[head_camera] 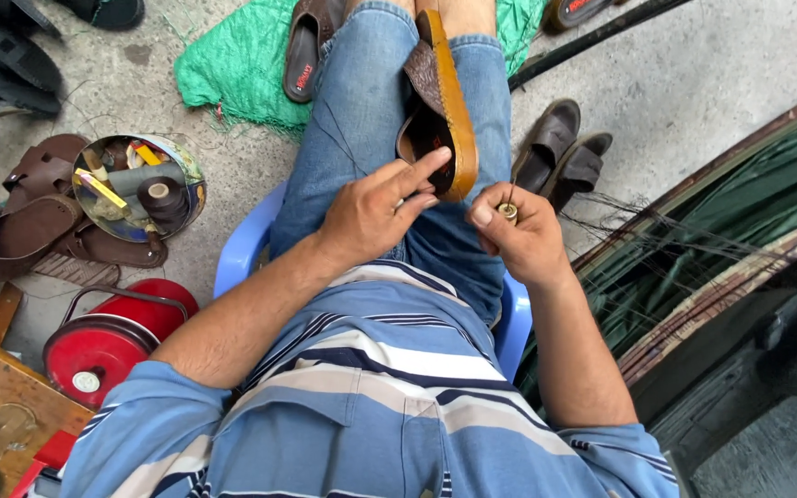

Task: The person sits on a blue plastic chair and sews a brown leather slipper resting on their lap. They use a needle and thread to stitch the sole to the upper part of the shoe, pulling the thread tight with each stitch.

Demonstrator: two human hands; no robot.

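Ground: concrete floor (694,83), where I sit on a blue stool (242,249).
Left hand (371,212): fingers apart, steadying the sandal (445,111) across my knee.
Right hand (518,235): pinched on a brass-capped awl (507,211).

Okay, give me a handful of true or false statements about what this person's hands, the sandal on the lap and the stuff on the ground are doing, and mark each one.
1. The left hand touches the brown sandal lying on the lap. True.
2. The right hand is empty. False: it pinches a small awl-like tool.
3. A round tin of thread spools sits on the ground. True.
4. The person sits on a red chair. False: the blue plastic chair is blue.
5. A pair of dark sandals lies on the ground by the right leg. True.
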